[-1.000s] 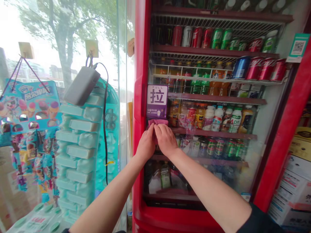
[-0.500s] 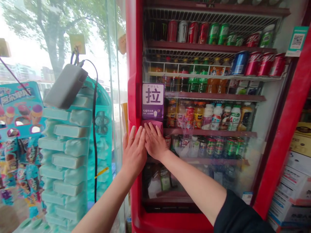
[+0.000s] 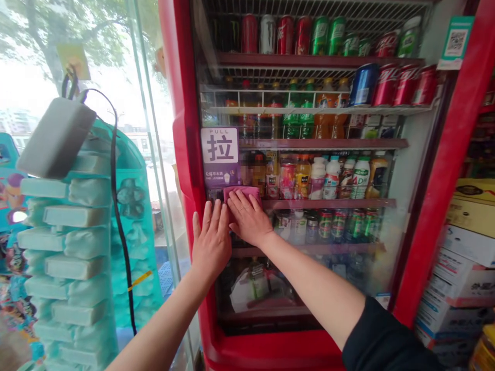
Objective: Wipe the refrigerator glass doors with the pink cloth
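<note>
My right hand [image 3: 251, 216] lies with fingers outstretched on a pink cloth [image 3: 247, 192], holding it against the glass door [image 3: 286, 278] of a red drinks fridge. Just above and left of the cloth is a purple and white "PULL" sign [image 3: 220, 157]. My left hand [image 3: 211, 234] is open, its fingers stretched upward, beside the right hand at the left edge of the door. Whether its palm touches the glass or the red frame [image 3: 181, 139], I cannot tell. Most of the cloth's lower part is hidden under the right hand.
Behind the glass stand shelves of cans [image 3: 285, 35] and bottles [image 3: 362, 176]. To the left hang a grey power adapter [image 3: 58, 139] with a black cable [image 3: 119, 226] and turquoise inflated packaging [image 3: 73, 268]. Stacked cartons [image 3: 464, 263] stand at the right.
My right hand has slid the pink cloth rightward over the glass, away from beneath the sign. My left hand has shifted right along with it. The view has turned slightly right.
</note>
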A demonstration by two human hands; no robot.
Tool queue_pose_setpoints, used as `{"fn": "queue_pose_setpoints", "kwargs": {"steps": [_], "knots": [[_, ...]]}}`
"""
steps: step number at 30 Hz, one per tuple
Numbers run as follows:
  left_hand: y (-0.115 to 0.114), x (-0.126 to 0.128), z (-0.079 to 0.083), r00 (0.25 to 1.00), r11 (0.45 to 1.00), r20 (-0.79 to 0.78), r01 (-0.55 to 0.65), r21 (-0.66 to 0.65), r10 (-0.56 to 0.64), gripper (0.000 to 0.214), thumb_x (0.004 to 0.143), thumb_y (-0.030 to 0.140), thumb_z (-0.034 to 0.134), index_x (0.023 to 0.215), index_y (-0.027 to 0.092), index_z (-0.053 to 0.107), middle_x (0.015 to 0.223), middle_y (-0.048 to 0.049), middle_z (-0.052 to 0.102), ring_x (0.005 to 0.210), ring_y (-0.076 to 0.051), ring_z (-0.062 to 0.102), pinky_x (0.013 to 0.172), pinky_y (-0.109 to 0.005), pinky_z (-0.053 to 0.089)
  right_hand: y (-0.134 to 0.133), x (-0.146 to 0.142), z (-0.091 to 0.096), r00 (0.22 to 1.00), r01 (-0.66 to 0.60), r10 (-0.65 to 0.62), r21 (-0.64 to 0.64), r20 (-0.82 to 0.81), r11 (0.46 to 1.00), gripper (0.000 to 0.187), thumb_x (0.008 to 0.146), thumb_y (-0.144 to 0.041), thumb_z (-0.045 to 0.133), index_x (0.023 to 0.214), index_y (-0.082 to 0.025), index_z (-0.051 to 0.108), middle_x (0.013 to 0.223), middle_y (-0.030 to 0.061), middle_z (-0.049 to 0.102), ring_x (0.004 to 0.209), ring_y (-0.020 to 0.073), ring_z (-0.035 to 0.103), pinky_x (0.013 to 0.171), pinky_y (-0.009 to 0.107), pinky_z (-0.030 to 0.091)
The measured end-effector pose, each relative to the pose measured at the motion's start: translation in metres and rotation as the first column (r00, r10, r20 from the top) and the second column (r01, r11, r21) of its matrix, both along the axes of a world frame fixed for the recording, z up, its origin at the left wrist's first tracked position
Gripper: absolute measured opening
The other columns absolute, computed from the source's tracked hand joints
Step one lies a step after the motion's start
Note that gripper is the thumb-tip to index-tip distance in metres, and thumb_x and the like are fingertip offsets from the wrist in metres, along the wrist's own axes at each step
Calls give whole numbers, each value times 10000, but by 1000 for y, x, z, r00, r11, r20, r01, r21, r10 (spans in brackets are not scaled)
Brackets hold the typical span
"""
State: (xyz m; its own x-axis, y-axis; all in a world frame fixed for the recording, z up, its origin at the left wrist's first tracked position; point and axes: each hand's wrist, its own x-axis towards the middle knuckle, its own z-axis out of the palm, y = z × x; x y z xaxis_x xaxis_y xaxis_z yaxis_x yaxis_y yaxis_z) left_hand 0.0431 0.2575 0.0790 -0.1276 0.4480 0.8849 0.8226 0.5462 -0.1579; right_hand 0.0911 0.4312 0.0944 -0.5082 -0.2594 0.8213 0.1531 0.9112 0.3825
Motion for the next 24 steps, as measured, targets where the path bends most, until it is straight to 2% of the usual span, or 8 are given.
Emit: {"fn": "queue_pose_setpoints", "kwargs": {"steps": [6, 9, 12, 14, 17, 20, 24], "knots": [[32, 14, 3, 999, 999, 42, 13, -51, -11, 779, 995, 264, 511, 1728, 112, 297, 1824, -149, 223, 1722, -345, 127, 1387, -640, 22, 54, 51, -5, 994, 103, -103, 4, -41, 995, 876, 982, -460, 705, 1708, -120, 353, 1793, 157, 345, 1695, 317, 254, 1395, 530, 139], [37, 20, 3, 999, 999, 39, 30, -41, -28, 775, 1001, 256, 505, 1732, 120, 287, 1826, -157, 221, 1720, -358, 135, 1380, -655, 65, 80, 81, -11, 984, 146, -147, -12, -98, 989, 841, 968, -416, 712, 1691, -124, 395, 1775, 163, 385, 1681, 326, 286, 1393, 541, 121], [36, 22, 2, 998, 999, 50, 42, -23, -41, 784, 993, 242, 514, 1734, 130, 284, 1825, -167, 227, 1717, -372, 145, 1372, -668, 100, 94, 100, -18, 970, 190, -198, -64, -141, 980, 799, 964, -339, 691, 1681, -118, 414, 1772, 177, 388, 1677, 339, 291, 1386, 572, 135], [34, 22, 2, 996, 998, 67, 53, -16, -52, 811, 974, 235, 535, 1737, 142, 277, 1824, -169, 227, 1715, -379, 146, 1367, -679, 110, 92, 102, -20, 963, 205, -220, -106, -155, 973, 799, 960, -293, 674, 1683, -94, 400, 1779, 199, 361, 1687, 356, 256, 1380, 609, 145], [31, 21, 4, 993, 997, 91, 75, -9, -74, 843, 952, 239, 564, 1739, 153, 275, 1823, -176, 229, 1715, -383, 146, 1365, -684, 109, 74, 92, -21, 960, 198, -226, -171, -165, 965, 810, 965, -251, 645, 1696, -55, 356, 1787, 223, 328, 1702, 375, 202, 1378, 644, 134], [29, 21, 8, 992, 997, 102, 79, -7, -78, 825, 954, 252, 565, 1728, 136, 304, 1822, -183, 231, 1714, -393, 143, 1367, -675, 112, 48, 71, -19, 982, 143, -160, -167, -96, 976, 799, 984, -239, 607, 1715, -82, 326, 1800, 185, 315, 1711, 344, 189, 1393, 618, 117], [27, 18, 11, 993, 998, 92, 69, -3, -68, 814, 966, 250, 551, 1733, 149, 299, 1821, -185, 236, 1713, -397, 143, 1368, -667, 108, 13, 37, -16, 999, 47, -48, -119, -9, 992, 723, 1062, -368, 548, 1709, -117, 349, 1805, 142, 318, 1709, 304, 209, 1401, 572, 177]]}}
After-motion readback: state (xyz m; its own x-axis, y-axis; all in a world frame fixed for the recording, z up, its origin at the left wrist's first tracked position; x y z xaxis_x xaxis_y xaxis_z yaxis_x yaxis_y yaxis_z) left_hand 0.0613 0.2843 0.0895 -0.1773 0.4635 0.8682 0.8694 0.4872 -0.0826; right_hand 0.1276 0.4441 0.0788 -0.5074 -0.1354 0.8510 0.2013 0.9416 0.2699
